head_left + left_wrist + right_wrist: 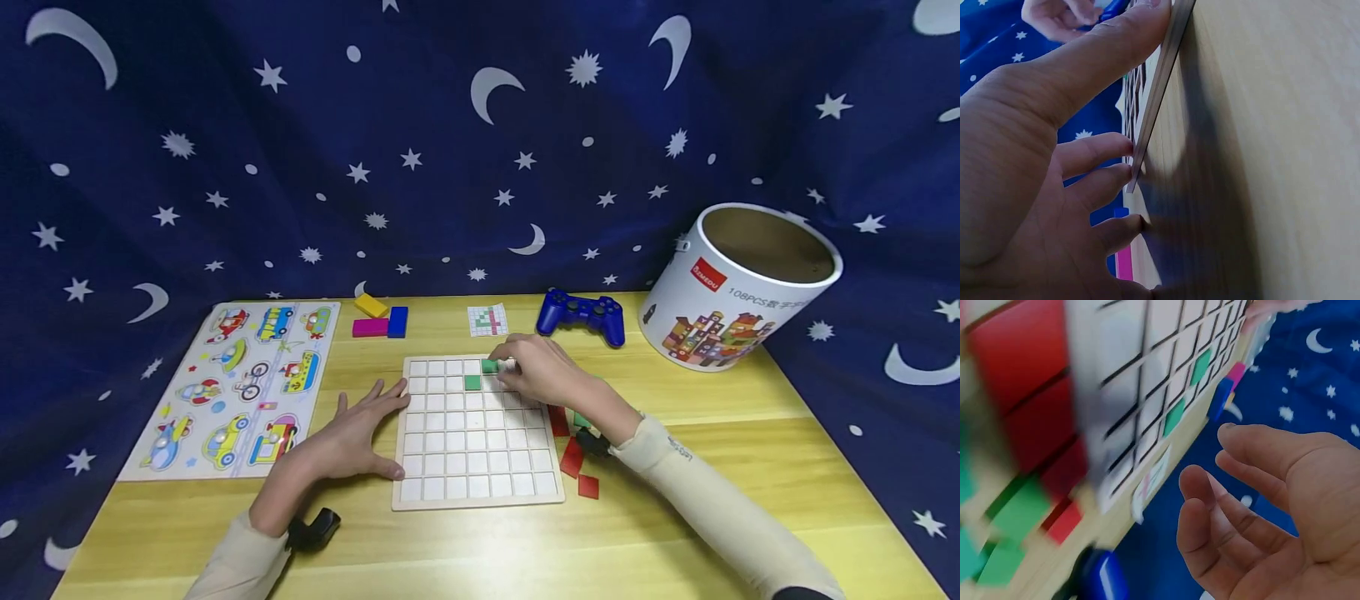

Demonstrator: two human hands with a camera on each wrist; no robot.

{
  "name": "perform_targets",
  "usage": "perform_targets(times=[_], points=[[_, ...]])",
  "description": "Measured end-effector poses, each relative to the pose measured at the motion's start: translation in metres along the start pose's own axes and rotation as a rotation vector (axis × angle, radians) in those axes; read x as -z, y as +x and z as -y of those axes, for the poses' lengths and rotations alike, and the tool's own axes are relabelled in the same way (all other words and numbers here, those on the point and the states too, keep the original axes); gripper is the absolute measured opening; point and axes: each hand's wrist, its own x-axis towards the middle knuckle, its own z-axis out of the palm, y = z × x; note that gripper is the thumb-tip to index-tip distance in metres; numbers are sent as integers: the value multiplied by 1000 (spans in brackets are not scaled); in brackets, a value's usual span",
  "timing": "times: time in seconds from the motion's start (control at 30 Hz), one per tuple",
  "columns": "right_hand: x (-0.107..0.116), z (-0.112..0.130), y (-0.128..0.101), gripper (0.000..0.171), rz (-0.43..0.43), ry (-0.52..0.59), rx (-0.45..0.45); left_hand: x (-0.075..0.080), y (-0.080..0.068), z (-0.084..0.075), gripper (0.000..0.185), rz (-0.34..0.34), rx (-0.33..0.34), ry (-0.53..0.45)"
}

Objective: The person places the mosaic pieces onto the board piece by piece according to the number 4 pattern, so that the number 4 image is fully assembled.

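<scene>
A square wooden grid board (476, 505) with pale cells lies mid-table. One green tile (472, 382) sits in its second row, and another green tile (490, 366) is in the top row. My right hand (540, 368) hovers over the board's upper right, fingertips beside the top-row tile in the head view. In the right wrist view, the thumb (1260, 444) and fingers are apart with nothing between them. My left hand (360, 437) has its fingers spread along the board's left edge; its thumb (1110, 53) rests at the rim.
Red tiles (572, 457) and green ones lie right of the board, partly under the right forearm. Behind are a small pattern card (487, 320), a blue game controller (581, 316) and coloured blocks (371, 327). A picture puzzle (240, 387) lies left; a large bucket (738, 287) stands right.
</scene>
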Motion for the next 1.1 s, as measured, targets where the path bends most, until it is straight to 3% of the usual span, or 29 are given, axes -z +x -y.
perform_targets(times=[0.27,0.53,1.1], points=[[27,-35,-40,19,1,-56,-93,1,-1,1,106,0,0,-1],[34,-61,-69,18,0,-75,-136,0,0,2,108,1,-10,3],[28,-70,-68,16,46,-130,-188,1,-1,3,106,4,-15,4]])
